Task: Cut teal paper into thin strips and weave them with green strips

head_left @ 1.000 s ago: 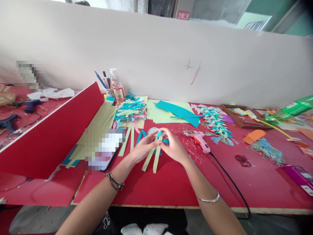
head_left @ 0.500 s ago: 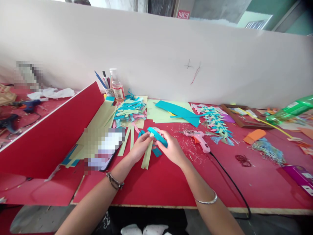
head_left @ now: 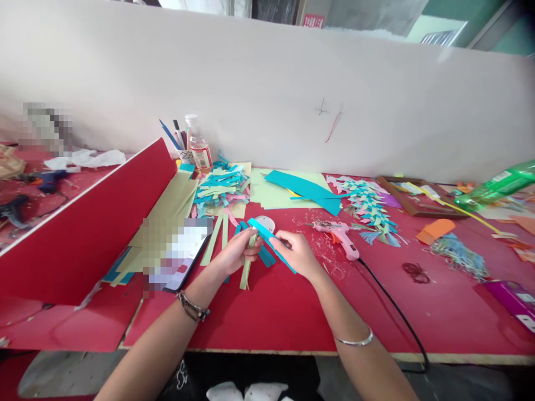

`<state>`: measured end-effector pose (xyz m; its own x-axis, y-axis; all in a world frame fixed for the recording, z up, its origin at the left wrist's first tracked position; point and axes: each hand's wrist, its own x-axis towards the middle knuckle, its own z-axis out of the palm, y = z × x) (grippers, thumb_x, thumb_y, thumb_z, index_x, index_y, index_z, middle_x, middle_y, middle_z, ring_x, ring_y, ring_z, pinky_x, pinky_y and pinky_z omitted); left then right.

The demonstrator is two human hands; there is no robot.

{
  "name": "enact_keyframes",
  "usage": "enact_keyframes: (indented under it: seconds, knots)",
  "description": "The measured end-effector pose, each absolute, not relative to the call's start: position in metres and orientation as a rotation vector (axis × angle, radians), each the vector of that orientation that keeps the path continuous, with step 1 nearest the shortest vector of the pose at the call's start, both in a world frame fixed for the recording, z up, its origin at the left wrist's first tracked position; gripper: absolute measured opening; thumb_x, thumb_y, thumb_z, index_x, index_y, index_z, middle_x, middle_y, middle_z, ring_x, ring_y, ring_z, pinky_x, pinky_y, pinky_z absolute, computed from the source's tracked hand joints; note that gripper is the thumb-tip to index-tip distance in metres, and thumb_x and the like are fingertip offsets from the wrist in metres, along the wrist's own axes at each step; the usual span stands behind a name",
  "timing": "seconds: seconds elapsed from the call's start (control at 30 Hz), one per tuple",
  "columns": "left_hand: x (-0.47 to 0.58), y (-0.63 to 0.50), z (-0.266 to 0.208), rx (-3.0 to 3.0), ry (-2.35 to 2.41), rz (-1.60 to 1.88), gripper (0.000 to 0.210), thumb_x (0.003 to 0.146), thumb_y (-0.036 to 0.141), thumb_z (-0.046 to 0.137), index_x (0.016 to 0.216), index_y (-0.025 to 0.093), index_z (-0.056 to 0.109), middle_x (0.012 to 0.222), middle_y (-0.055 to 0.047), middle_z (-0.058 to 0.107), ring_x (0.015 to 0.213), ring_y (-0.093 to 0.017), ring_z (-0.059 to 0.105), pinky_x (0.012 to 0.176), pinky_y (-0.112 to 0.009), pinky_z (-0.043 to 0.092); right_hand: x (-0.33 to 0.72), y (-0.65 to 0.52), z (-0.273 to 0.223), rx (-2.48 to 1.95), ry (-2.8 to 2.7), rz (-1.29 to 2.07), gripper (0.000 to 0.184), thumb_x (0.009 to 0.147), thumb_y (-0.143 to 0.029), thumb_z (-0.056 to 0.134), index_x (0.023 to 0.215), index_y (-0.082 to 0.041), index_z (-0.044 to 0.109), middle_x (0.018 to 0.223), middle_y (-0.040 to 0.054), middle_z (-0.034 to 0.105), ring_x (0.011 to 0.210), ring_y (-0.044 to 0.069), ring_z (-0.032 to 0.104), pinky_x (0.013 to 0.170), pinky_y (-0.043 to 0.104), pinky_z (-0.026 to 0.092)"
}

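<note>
A blue paper strip (head_left: 267, 234) stretches slantwise between my two hands. My left hand (head_left: 239, 248) is closed on a pale green paper strip (head_left: 246, 275), which hangs below its fingers, and on the upper end of the blue one. With fingers pinched, my right hand (head_left: 296, 252) grips the blue strip along its lower part. Behind them a white round disc (head_left: 265, 224) lies on the red table, partly covered. More blue strips (head_left: 266, 257) and pale green strips (head_left: 213, 240) lie around my left hand.
A pink glue gun (head_left: 340, 233) with a black cord lies to the right. Behind are a heap of cut strips (head_left: 223, 186), paper sheets (head_left: 259, 192) and a woven paper piece (head_left: 370, 206). A phone (head_left: 181, 256) and a red upright board (head_left: 96, 223) stand left.
The blue strip, curled in a loop before, is now stretched straight. My right hand has shifted slightly right and down along it; the green strip hangs narrower from my left hand.
</note>
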<state>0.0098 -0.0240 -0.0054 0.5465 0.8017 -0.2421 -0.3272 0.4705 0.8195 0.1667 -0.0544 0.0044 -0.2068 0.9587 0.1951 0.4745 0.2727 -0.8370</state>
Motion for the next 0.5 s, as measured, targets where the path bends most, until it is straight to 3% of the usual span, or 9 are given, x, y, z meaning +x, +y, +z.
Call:
enact_keyframes:
  seconds: [0.17, 0.33, 0.5]
  knots:
    - [0.0067, -0.0206, -0.0099, 0.802, 0.704, 0.834, 0.029, 0.075, 0.037, 0.051, 0.06, 0.015, 0.043, 0.053, 0.007, 0.034, 0.036, 0.0, 0.02, 0.034, -0.012, 0.02, 0.1697, -0.0536, 0.0062, -1.235, -1.855, 0.812, 0.03, 0.08, -0.028, 0.038, 0.054, -0.016, 0.045, 0.054, -0.0028, 0.044, 0.053, 0.009, 0.043, 0.05, 0.02, 0.034]
    - [0.0068, -0.0214, -0.0086, 0.853, 0.735, 0.881, 0.023, 0.073, 0.037, 0.054, 0.066, 0.015, 0.053, 0.052, 0.007, 0.036, 0.036, 0.0, 0.02, 0.036, -0.014, 0.02, 0.1745, -0.0541, 0.0112, -1.171, -1.97, 0.909, 0.03, 0.079, -0.026, 0.041, 0.051, -0.016, 0.045, 0.072, 0.0014, 0.054, 0.07, 0.012, 0.052, 0.066, 0.024, 0.04]
    - [0.0122, -0.0258, -0.0084, 0.93, 0.766, 0.88, 0.024, 0.071, 0.036, 0.055, 0.066, 0.013, 0.058, 0.052, 0.004, 0.043, 0.038, -0.002, 0.029, 0.038, -0.017, 0.023, 0.1704, -0.0542, 0.004, -1.244, -1.814, 0.987, 0.015, 0.076, -0.034, 0.049, 0.076, -0.02, 0.045, 0.078, 0.0002, 0.054, 0.079, 0.014, 0.054, 0.071, 0.029, 0.042]
